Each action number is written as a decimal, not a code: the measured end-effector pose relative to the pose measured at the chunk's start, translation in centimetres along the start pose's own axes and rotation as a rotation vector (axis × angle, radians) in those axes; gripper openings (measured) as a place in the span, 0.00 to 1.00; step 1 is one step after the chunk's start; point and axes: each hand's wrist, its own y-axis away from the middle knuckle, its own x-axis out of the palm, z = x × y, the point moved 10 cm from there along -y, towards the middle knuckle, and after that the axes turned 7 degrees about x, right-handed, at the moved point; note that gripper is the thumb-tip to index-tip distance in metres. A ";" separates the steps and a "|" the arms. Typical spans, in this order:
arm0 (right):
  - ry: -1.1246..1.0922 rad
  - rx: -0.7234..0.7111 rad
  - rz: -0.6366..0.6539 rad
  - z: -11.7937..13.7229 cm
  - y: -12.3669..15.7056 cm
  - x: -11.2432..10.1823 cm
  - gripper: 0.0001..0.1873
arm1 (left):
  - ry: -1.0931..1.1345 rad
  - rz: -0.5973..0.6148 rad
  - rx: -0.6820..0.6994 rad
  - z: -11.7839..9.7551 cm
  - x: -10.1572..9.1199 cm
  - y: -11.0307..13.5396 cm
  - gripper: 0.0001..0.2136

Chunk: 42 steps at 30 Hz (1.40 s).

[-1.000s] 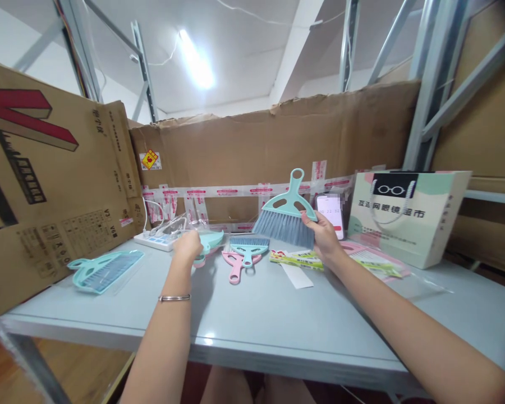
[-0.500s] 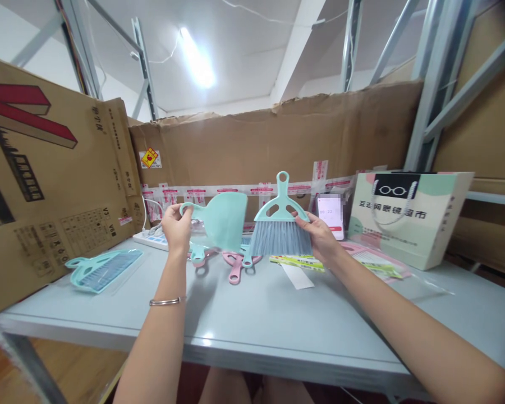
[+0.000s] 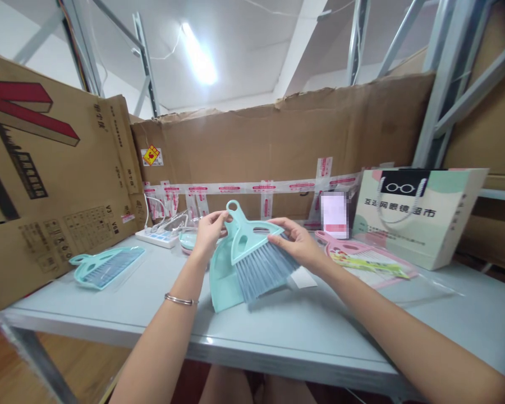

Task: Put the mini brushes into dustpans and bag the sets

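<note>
In the middle of the view, my left hand point(image 3: 210, 231) is closed at the handle end of a mint-green dustpan point(image 3: 222, 281), whose wide edge points down toward the table. Over the dustpan lies a small mint-green hand brush point(image 3: 264, 268) with grey-blue bristles, tilted so its bristles point down and right. My right hand point(image 3: 297, 242) pinches the right end of the brush's head. The brush hides much of the dustpan, and its ring handle is beside my left fingers; whether they touch it I cannot tell.
On the left lies another mint brush-and-dustpan set point(image 3: 107, 268). A power strip point(image 3: 156, 238) stands behind it. To the right are a pink dustpan set point(image 3: 362, 247) with a yellow-green strip on it, a phone point(image 3: 335, 213) and a paper bag point(image 3: 412, 219). Cardboard point(image 3: 235, 148) walls the back.
The dustpan and brush were held apart; now they overlap, brush in front. The dustpan has turned with its edge down, the brush has tilted, and both hands have moved closer together.
</note>
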 end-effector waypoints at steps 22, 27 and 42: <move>0.936 0.040 -0.223 -0.8 0.8 0.0 0.21 | 0.114 0.359 0.099 -1.3 4.0 1.4 0.22; 0.560 -0.144 -0.128 0.6 0.3 0.7 0.21 | 0.090 0.437 0.116 -1.1 5.4 2.1 0.20; -0.005 0.180 0.082 -2.3 -0.4 1.0 0.18 | -0.267 0.565 0.242 -1.0 7.7 3.8 0.17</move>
